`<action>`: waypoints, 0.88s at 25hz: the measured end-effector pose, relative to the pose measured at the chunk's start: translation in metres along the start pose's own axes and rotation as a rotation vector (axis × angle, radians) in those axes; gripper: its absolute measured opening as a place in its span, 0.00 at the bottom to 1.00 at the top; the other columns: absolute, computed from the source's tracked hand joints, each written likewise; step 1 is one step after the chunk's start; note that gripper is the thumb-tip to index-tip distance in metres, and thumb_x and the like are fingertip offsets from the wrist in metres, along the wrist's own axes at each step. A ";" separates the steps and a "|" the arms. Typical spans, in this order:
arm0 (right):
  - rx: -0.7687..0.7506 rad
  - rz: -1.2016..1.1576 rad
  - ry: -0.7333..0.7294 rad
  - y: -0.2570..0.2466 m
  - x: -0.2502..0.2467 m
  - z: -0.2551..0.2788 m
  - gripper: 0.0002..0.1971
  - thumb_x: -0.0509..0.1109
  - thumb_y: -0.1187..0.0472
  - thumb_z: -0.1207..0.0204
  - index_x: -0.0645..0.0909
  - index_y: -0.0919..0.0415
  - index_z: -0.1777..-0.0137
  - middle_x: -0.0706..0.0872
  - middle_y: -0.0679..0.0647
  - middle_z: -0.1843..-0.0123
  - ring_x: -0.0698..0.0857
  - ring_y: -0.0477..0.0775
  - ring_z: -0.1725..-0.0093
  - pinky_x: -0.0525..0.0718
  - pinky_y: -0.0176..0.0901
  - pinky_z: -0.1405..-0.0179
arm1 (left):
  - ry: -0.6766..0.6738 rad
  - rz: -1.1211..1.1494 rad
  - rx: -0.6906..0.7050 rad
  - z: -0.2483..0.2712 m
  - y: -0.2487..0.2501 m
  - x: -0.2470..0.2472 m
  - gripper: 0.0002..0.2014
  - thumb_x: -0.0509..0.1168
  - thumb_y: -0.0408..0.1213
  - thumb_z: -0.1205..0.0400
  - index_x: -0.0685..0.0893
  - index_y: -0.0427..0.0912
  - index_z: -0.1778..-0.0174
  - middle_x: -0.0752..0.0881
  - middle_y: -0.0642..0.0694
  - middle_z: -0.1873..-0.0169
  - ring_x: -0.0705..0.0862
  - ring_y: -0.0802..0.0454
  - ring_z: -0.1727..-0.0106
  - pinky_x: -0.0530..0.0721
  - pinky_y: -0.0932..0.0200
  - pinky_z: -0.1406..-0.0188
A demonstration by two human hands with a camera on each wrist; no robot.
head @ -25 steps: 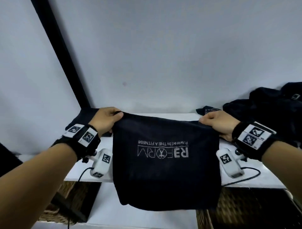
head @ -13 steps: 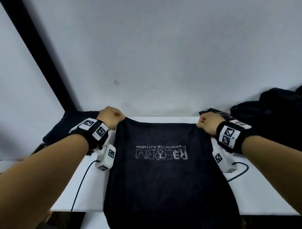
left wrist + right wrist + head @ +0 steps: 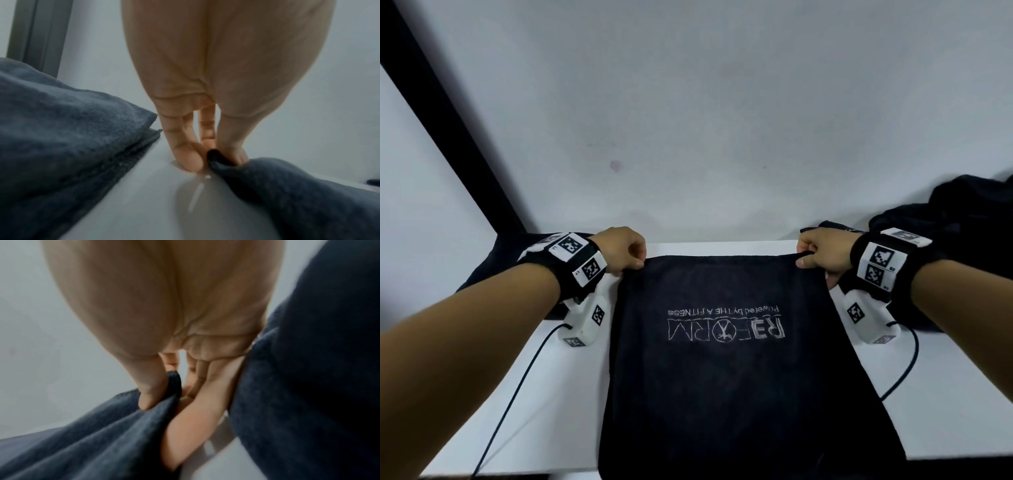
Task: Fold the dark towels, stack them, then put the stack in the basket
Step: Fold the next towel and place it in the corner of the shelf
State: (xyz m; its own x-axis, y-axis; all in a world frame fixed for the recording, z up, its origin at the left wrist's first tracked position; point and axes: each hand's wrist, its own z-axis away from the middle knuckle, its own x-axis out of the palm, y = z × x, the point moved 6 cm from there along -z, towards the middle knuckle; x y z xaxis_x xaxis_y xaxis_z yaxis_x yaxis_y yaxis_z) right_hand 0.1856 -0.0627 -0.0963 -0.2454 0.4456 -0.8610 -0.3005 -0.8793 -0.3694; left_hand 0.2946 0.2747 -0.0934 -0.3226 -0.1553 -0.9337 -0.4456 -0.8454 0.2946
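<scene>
Towel (image 3: 739, 346) is down now, off the air and spread logo-up on the white table (image 3: 945, 394), its near edge draping over the front. Left hand (image 3: 619, 251) and right hand (image 3: 825, 253) pinch the far corners, ready for the first fold.

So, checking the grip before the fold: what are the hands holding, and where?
The towel, by its two far corners: left hand pinches the left one, right hand the right.
</scene>
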 end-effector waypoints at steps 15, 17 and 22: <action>0.083 -0.073 0.137 0.006 -0.008 0.028 0.08 0.72 0.61 0.22 0.75 0.59 0.48 0.87 0.66 0.60 0.88 0.61 0.74 0.91 0.56 0.68 | 0.109 -0.099 -0.086 0.027 -0.006 -0.017 0.08 0.68 0.47 0.19 0.81 0.45 0.53 0.86 0.46 0.52 0.80 0.49 0.53 0.77 0.57 0.51; 0.020 -0.227 0.122 0.007 -0.011 0.074 0.07 0.73 0.63 0.23 0.79 0.61 0.49 0.88 0.67 0.61 0.88 0.62 0.67 0.91 0.57 0.66 | 0.089 -0.014 -0.049 0.080 0.010 -0.033 0.07 0.68 0.46 0.20 0.83 0.47 0.55 0.88 0.48 0.59 0.83 0.50 0.59 0.78 0.59 0.59; 0.027 -0.338 -0.006 0.044 0.045 0.225 0.16 0.74 0.39 0.45 0.85 0.50 0.66 0.90 0.59 0.69 0.90 0.61 0.71 0.88 0.51 0.73 | -0.126 0.319 0.011 0.246 0.017 0.016 0.06 0.69 0.46 0.20 0.86 0.54 0.62 0.89 0.51 0.69 0.87 0.57 0.67 0.84 0.64 0.65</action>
State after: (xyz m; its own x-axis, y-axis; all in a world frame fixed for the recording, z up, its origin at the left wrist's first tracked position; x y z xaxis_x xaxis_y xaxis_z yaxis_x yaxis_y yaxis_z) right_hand -0.0461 -0.0434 -0.0724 -0.1334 0.7122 -0.6892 -0.3899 -0.6770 -0.6241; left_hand 0.0767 0.3832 -0.0529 -0.5469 -0.3462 -0.7622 -0.3143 -0.7590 0.5702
